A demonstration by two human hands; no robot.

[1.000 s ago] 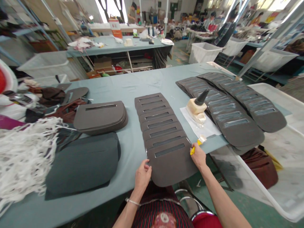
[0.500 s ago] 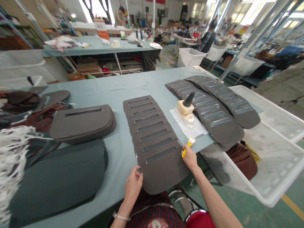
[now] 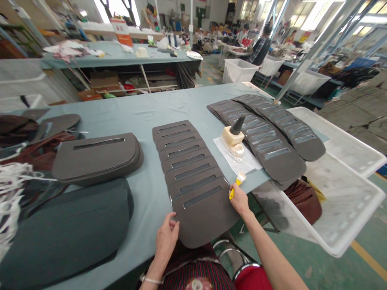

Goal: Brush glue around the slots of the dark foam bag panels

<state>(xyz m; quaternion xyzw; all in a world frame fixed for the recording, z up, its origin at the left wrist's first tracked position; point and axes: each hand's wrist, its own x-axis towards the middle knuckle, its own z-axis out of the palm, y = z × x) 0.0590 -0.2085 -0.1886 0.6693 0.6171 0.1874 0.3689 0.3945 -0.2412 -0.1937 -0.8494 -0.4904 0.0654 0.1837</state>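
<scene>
A row of overlapping dark grey slotted panels (image 3: 189, 169) lies in front of me on the blue-grey table (image 3: 145, 110). My left hand (image 3: 166, 237) rests on the left edge of the nearest panel (image 3: 205, 215), fingers curled against it. My right hand (image 3: 238, 199) grips a small yellow-handled brush (image 3: 236, 184) at that panel's right edge, bristles pointing up and away. A cream glue bottle (image 3: 232, 135) with a black cone nozzle stands on white paper (image 3: 242, 161) just beyond the brush.
Two more rows of slotted panels (image 3: 272, 139) fan out at the right. A stack of grey panels (image 3: 96, 157) and a large dark sheet (image 3: 63, 229) lie left. A white plastic bin (image 3: 341, 189) sits right of the table. Other people work at far benches.
The view has swung rightwards, so everything on the table shifts left in frame. Both hands stay at the nearest panel's edges, brush still held upright.
</scene>
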